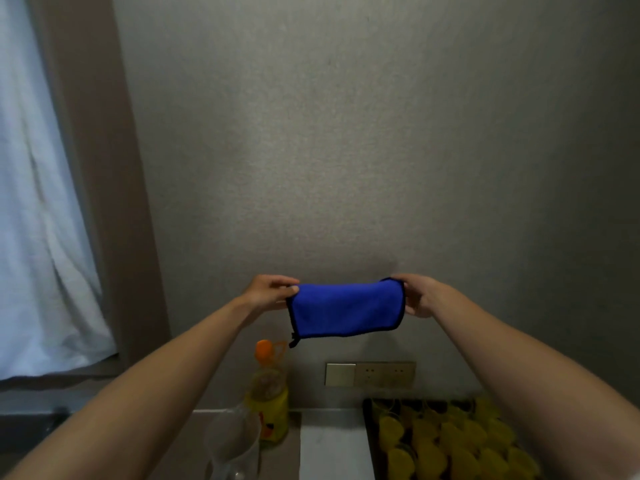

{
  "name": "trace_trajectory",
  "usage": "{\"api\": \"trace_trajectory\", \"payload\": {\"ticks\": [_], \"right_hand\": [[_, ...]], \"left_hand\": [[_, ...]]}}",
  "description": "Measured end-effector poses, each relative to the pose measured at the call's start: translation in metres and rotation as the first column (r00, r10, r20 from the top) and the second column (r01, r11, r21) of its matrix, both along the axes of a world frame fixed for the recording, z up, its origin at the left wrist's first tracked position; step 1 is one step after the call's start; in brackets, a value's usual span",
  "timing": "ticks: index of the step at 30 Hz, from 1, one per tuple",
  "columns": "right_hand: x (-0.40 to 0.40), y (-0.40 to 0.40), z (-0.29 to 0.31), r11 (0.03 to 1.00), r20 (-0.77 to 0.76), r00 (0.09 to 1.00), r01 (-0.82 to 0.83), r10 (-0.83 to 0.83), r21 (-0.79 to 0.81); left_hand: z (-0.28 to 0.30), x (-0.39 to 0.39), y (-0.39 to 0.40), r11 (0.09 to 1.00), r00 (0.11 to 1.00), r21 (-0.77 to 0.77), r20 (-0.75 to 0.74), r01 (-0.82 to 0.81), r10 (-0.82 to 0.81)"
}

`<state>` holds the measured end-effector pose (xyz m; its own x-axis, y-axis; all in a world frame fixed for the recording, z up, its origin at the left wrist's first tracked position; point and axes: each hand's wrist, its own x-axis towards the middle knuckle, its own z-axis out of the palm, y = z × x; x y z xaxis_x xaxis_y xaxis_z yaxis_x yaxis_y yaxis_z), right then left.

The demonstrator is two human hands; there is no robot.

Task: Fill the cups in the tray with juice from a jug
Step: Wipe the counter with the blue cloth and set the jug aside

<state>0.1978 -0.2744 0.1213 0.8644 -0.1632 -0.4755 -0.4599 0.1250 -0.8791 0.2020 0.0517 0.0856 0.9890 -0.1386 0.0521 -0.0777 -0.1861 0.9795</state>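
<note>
A grey wall [346, 133] was seen behind both hands, and a white curtain [41, 202] hung far to the left of the left hand [268, 291]. Well below the hands, a pale desk [332, 445] was visible. On it, below and to the right of the right hand [420, 296], a dark tray [372, 441] was set, packed with cups [450, 445] that showed yellow; they were blurred, so how full they were could not be told. Below the left hand, a clear jug [233, 445] was seen at the bottom edge, and just behind it stood a yellow bottle [268, 393] with an orange cap. A wall socket plate [370, 374] was fixed below the space between the hands.

A blue cloth [346, 310] with a dark border was held up in the air in front of the wall, stretched between the two hands and well above the tray. Its left end was pinched by the left hand, thumb against curled fingers. Its right end was gripped by the right hand, fingers curled round the edge.
</note>
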Motion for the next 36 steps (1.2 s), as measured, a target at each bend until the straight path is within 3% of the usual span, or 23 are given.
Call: {"api": "trace_trajectory", "payload": {"ticks": [2, 4, 7, 11, 14, 19, 23, 25, 27, 29, 33, 36], "right_hand": [[0.002, -0.006, 0.0, 0.999, 0.003, 0.999, -0.042, 0.042, -0.017], [0.002, -0.011, -0.001, 0.996, 0.022, 0.997, -0.071, 0.072, -0.051], [0.004, -0.019, -0.006, 0.974, 0.094, 0.988, -0.098, 0.119, -0.204], [-0.002, -0.03, -0.011, 0.903, 0.138, 0.97, -0.126, 0.198, -0.41], [-0.006, -0.035, -0.013, 0.826, 0.124, 0.957, -0.155, 0.262, -0.542], [-0.01, -0.029, -0.018, 0.69, 0.02, 0.913, -0.294, 0.408, -0.661], [-0.012, -0.011, -0.019, 0.52, -0.041, 0.834, -0.381, 0.551, -0.764], [-0.013, 0.002, -0.016, 0.567, 0.056, 0.783, -0.396, 0.619, -0.722], [-0.018, 0.017, -0.011, 0.689, 0.204, 0.728, -0.463, 0.654, -0.557], [-0.022, 0.031, -0.006, 0.743, 0.301, 0.691, -0.528, 0.657, -0.411], [-0.027, 0.051, -0.002, 0.634, 0.326, 0.545, -0.629, 0.773, -0.45], [-0.027, 0.063, -0.004, 0.599, 0.292, 0.538, -0.584, 0.791, -0.548]], "left_hand": [[0.003, 0.001, 0.002, 0.999, 1.0, 0.037, 0.009, 0.013, -0.013], [0.005, -0.001, 0.002, 0.985, 0.998, 0.17, 0.068, -0.001, -0.01], [0.008, 0.003, -0.001, 0.927, 0.972, 0.356, 0.232, -0.114, 0.031], [0.015, 0.009, -0.008, 0.858, 0.92, 0.477, 0.391, -0.191, -0.013], [0.022, 0.01, -0.019, 0.906, 0.913, 0.402, 0.405, -0.13, -0.049], [0.032, 0.007, -0.052, 0.974, 0.879, 0.137, 0.468, -0.18, 0.096], [0.045, 0.003, -0.068, 0.966, 0.801, 0.176, 0.597, -0.187, 0.046], [0.051, 0.001, -0.073, 0.941, 0.761, 0.316, 0.639, -0.124, -0.114], [0.057, -0.002, -0.076, 0.887, 0.725, 0.456, 0.635, -0.073, -0.267], [0.063, -0.004, -0.076, 0.842, 0.703, 0.537, 0.62, -0.056, -0.349], [0.075, 0.0, -0.068, 0.798, 0.658, 0.6, 0.624, -0.057, -0.423], [0.079, 0.004, -0.056, 0.741, 0.648, 0.659, 0.621, -0.128, -0.44]]}}
